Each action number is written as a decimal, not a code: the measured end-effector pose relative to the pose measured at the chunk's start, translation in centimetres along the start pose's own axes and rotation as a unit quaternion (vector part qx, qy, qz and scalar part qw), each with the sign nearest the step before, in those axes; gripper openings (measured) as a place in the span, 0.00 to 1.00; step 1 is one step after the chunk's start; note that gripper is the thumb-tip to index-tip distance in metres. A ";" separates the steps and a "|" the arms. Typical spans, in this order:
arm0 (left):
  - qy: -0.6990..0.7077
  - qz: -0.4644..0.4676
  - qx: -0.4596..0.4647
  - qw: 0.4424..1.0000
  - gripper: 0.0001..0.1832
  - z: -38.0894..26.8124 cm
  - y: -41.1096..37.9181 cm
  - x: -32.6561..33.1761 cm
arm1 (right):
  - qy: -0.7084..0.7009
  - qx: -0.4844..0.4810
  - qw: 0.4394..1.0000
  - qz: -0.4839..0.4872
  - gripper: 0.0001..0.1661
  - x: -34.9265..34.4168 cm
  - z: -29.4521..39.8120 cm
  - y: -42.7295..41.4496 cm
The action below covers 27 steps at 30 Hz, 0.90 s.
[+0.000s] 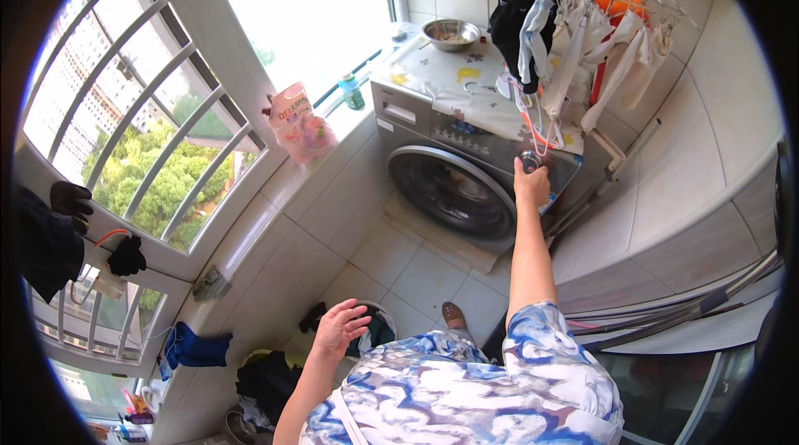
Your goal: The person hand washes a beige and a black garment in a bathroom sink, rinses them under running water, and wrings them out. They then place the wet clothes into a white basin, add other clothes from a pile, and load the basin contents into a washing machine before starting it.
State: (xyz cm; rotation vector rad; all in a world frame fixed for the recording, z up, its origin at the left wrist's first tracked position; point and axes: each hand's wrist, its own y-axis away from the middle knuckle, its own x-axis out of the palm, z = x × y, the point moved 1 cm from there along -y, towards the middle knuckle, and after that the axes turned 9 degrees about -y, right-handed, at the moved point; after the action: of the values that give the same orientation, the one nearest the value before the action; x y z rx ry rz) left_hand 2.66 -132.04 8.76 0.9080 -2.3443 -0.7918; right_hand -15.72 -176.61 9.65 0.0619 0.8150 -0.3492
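My right hand (532, 185) reaches out to the front-loading washing machine (406, 139) and has its thumb and fingers around the round control knob (530, 161). Left of the knob, the display panel (462, 128) is lit. The machine's round glass door (450, 192) is closed, with some pale laundry dimly visible behind it. My left hand (340, 329) hangs in the air near my body with its fingers apart and nothing in it. Below it stands a tub of dark laundry (378, 333).
A patterned cover (424, 74) on the machine bears a metal bowl (450, 35) and hangers (530, 114). Socks (534, 39) hang from a clip rack above. A pink refill pouch (301, 127) and a green bottle (351, 92) stand on the window sill. Dark clothes (268, 376) lie at lower left.
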 end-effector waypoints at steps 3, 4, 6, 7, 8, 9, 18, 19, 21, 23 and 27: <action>0.000 -0.004 -0.002 1.000 0.19 0.0 0.2 -0.1 | -0.016 0.012 1.000 -0.001 0.34 0.0 -0.1 -0.1; 0.000 -0.006 -0.003 1.000 0.20 0.0 0.3 -0.1 | -0.018 0.011 1.000 0.000 0.33 0.0 -0.1 -0.1; 0.000 -0.009 -0.003 1.000 0.20 0.2 0.4 -0.2 | -0.021 0.010 1.000 0.002 0.32 0.0 -0.1 0.0; 0.000 -0.010 -0.003 1.000 0.20 0.2 0.4 -0.2 | -0.023 0.009 1.000 0.003 0.32 0.0 -0.1 0.0; -0.001 -0.011 -0.003 1.000 0.20 0.2 0.4 -0.2 | -0.026 0.008 1.000 0.005 0.32 0.1 -0.1 -0.1; -0.001 -0.012 -0.003 1.000 0.20 0.2 0.5 -0.2 | -0.028 0.007 1.000 0.006 0.32 0.2 -0.2 -0.1; -0.006 -0.009 -0.003 1.000 0.20 0.5 0.6 0.0 | -0.044 0.025 0.998 0.022 0.34 0.8 -0.2 -0.3; -0.005 -0.009 -0.003 1.000 0.20 0.6 0.7 -0.1 | -0.049 0.023 0.998 0.020 0.34 0.8 -0.2 -0.3; -0.004 -0.008 -0.002 1.000 0.20 0.6 0.7 -0.1 | -0.058 0.019 0.998 0.017 0.33 0.9 -0.2 -0.2; -0.004 -0.006 -0.003 1.000 0.20 0.7 0.7 0.1 | -0.063 0.012 0.998 0.014 0.34 1.0 -0.7 -0.5; -0.006 -0.010 -0.002 1.000 0.20 0.6 0.8 0.2 | -0.047 0.022 0.999 0.011 0.35 0.3 -0.4 -0.2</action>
State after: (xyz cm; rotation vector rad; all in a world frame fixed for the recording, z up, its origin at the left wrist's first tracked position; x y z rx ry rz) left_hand 1.77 -131.52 8.90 0.9283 -2.3459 -0.8121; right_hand -15.85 -176.81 9.18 0.0953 0.7122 -0.3473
